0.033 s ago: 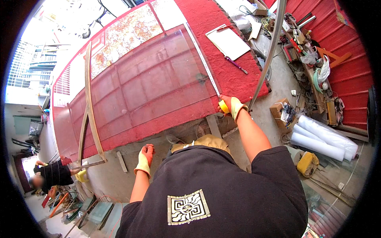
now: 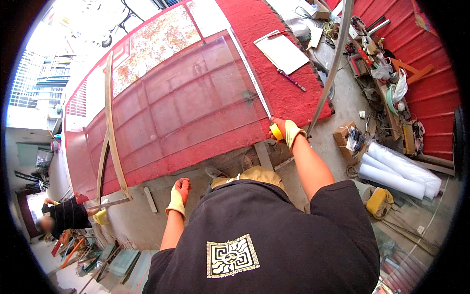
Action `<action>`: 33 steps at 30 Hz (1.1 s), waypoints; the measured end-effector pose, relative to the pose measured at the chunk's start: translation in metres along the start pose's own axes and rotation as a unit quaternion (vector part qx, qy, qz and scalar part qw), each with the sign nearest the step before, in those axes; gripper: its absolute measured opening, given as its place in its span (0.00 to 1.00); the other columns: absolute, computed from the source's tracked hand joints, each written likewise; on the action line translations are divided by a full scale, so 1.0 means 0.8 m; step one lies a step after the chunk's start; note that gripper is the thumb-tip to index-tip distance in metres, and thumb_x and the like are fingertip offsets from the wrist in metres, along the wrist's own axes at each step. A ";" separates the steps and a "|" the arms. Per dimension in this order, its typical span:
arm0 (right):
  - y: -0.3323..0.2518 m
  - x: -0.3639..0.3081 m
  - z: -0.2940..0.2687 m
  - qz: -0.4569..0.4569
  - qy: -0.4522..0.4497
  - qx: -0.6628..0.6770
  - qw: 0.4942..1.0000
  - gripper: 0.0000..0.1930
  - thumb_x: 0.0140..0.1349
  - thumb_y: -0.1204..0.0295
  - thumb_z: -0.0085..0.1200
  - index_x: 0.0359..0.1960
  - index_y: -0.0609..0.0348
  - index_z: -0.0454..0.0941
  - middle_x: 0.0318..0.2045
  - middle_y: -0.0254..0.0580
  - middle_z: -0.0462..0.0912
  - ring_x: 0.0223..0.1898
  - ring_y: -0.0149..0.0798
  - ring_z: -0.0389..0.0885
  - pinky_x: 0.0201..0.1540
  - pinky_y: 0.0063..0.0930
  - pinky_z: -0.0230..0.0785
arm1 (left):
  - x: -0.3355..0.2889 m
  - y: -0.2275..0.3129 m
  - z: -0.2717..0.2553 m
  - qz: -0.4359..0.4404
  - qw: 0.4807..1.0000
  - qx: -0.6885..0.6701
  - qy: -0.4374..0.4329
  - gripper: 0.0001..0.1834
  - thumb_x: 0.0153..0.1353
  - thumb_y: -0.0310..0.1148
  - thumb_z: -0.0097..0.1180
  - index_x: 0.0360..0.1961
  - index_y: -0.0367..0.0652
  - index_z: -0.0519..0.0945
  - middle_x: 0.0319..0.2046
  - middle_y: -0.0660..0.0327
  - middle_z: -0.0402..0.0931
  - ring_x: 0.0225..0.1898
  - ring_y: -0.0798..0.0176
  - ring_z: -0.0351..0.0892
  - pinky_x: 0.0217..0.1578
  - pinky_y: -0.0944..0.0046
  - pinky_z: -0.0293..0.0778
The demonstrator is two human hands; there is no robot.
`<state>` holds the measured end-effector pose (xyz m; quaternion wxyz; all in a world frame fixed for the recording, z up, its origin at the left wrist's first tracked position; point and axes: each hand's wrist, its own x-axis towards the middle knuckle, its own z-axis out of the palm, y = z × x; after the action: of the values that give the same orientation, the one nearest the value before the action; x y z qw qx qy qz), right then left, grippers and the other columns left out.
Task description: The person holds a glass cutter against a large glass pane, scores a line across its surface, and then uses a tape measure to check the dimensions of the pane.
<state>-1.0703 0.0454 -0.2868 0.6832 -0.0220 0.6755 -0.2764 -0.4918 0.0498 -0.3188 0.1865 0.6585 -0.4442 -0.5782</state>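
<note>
My right hand point(image 2: 290, 130), in a red and cream work glove, grips a yellow tape measure point(image 2: 276, 132) at the table's near edge. Its pale blade point(image 2: 251, 78) runs out to the far side along the right edge of a clear glass sheet point(image 2: 181, 98). The glass lies flat on a red-covered table point(image 2: 296, 105) and shows reflections. My left hand point(image 2: 178, 193), gloved alike, hangs low in front of the table with its fingers curled together. I see nothing in it, and it is apart from the glass.
A notepad point(image 2: 281, 53) and a purple pen point(image 2: 291, 80) lie on the table's right part. Wooden strips point(image 2: 110, 132) cross its left end. A metal pole point(image 2: 333, 73) rises at the right corner. Plastic-wrapped rolls point(image 2: 396, 171) lie right. Another person point(image 2: 66, 215) is far left.
</note>
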 end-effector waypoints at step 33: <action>0.005 0.013 -0.008 0.028 -0.028 0.027 0.999 0.24 0.72 0.39 0.46 0.39 0.45 0.80 0.28 0.30 0.87 0.22 0.33 0.82 0.21 0.35 0.70 | -0.058 -0.063 -0.003 -0.133 0.988 0.073 -0.023 0.22 0.73 0.44 0.55 0.55 0.36 0.80 0.44 0.57 0.84 0.41 0.61 0.82 0.46 0.62 0.77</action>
<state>-1.0758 0.0466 -0.2987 0.7095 0.0079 0.6489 -0.2749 -0.4678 0.1132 -0.3282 0.0493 0.7103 -0.3978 -0.5786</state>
